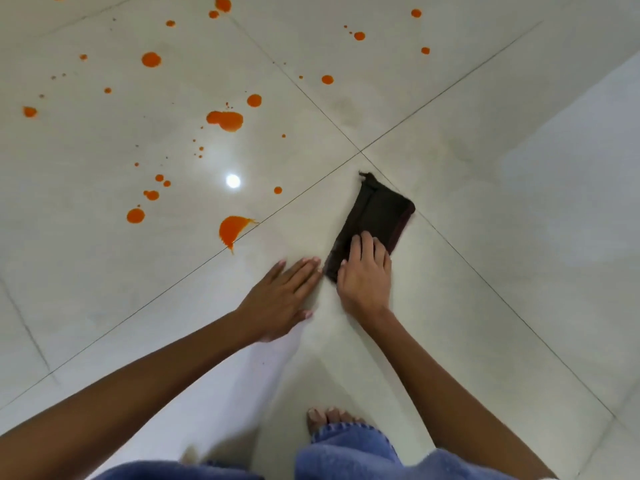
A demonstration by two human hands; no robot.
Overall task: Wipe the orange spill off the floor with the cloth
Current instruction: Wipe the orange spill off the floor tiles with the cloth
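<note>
- The right hand (363, 271) lies on the near end of the dark cloth (377, 209). Its fingers are bent over the fabric and the thumb sits at the cloth's left edge, so it looks to be grasping the cloth against the floor (485, 271).
- The cloth is folded into a narrow strip that runs away from the hand, up and to the right, across a tile joint.
- Just left of that hand, the left hand (280, 296) is released. Its fingers are straight and flat on the floor, with the tips near the cloth's near corner.
- The orange spill (230, 230) begins further left with a smeared patch on a joint. Beyond it a bigger blotch (225, 120) and many drops scatter well away from both hands.
- The cloth touches no orange, so the wiping seems barely begun or between strokes.
- The next move likely calls for sliding the cloth left onto the nearest patch while pressing it flat, then working outward without dragging the orange over the tiles that show none.
</note>
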